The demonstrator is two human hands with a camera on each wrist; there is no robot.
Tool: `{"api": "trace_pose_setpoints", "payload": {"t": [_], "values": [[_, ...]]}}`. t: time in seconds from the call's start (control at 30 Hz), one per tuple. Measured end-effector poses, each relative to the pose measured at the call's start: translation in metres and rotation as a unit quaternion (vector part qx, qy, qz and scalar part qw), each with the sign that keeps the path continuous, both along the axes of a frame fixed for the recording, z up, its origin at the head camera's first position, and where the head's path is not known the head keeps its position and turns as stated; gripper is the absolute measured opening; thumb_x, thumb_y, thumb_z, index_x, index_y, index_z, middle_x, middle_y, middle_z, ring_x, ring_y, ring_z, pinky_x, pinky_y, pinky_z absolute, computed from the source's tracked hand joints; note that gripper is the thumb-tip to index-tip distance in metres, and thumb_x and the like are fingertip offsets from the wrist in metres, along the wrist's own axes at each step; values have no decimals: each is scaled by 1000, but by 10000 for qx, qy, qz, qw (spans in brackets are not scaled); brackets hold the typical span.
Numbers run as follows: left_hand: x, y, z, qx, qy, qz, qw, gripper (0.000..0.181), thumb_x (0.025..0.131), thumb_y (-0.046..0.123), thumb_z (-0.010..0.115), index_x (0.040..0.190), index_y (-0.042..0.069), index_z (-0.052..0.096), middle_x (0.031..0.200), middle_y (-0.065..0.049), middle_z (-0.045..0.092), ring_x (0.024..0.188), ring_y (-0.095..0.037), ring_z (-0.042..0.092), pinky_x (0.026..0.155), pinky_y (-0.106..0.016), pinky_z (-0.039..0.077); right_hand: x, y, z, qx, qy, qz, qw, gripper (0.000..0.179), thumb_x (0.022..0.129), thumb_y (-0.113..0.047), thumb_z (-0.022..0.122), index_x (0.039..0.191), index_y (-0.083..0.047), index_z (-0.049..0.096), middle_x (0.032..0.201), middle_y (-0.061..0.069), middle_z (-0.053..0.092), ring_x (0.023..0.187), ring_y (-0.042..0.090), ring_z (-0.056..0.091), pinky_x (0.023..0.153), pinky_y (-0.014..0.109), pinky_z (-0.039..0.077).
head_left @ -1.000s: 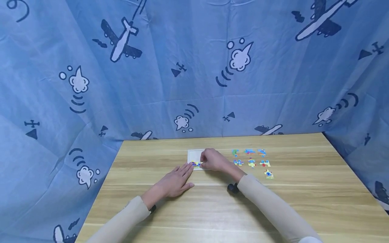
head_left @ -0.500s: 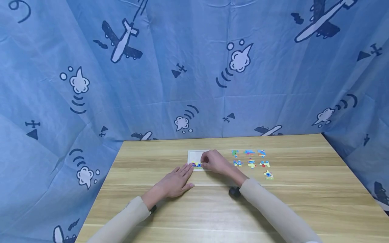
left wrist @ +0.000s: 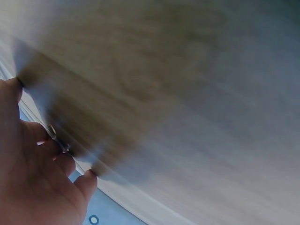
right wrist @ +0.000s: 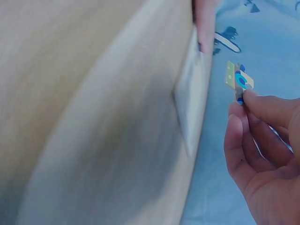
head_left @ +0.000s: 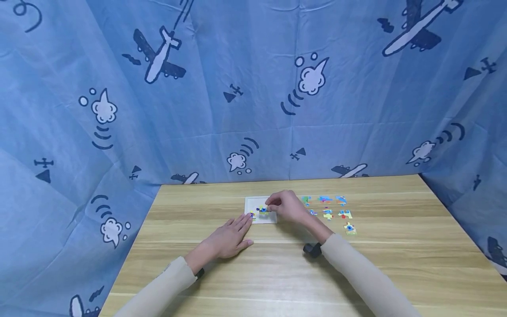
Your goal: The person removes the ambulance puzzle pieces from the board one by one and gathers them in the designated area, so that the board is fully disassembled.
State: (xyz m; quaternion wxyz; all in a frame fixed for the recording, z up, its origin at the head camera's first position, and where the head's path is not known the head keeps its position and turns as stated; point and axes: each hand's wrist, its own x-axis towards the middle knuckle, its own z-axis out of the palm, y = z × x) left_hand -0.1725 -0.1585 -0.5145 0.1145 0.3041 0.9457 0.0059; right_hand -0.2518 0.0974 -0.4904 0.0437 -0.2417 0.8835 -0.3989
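Observation:
Between thumb and fingertips, my right hand [head_left: 288,206] pinches a puzzle piece [right wrist: 240,80] with a blue ring and a green dotted edge. In the head view this piece is over the white puzzle frame [head_left: 253,202]; in the right wrist view it is lifted clear of the frame. My left hand [head_left: 229,235] lies flat with straight fingers, the fingertips on the frame's lower left corner. Beside those fingertips a second, colourful piece [head_left: 252,215] sits in that corner, partly covered by them.
Several loose puzzle pieces [head_left: 328,214] lie in rows on the wooden table [head_left: 396,246] right of the frame, some partly behind the right hand. One piece [head_left: 350,228] lies nearer the front. A blue airplane-print curtain [head_left: 261,110] hangs behind the table.
My right hand has lifted the puzzle piece from the frame's lower edge, moving up and slightly right. More of the frame shows now. The left hand has stayed still.

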Motion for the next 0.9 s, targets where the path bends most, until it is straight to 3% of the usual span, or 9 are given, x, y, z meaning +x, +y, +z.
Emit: {"api": "trace_pose_setpoints", "payload": {"t": [0.5,0.73,0.9], "values": [[2,-2,-4,44,58,-28,10000,75,112,54,33,169,7,19,179,-9,13,166,-26,18,133,-51,28,3,37,20,-214,-2,-154,9997,8,95,-11,77,99,-10,84,97,6,82,83,12,74,73,28,59],[0,-2,-5,76,40,-26,10000,75,112,55,32,169,7,17,179,-8,12,166,-25,18,133,-51,27,6,59,26,-171,22,-183,9997,8,96,-10,76,98,-9,84,94,7,82,85,25,77,72,27,59],[0,-2,-5,102,27,-19,9999,75,112,55,33,169,7,18,179,-9,12,166,-25,18,133,-52,28,8,79,28,-72,95,-218,9997,8,96,-10,75,97,-10,84,95,7,82,84,24,77,72,26,58]]}}
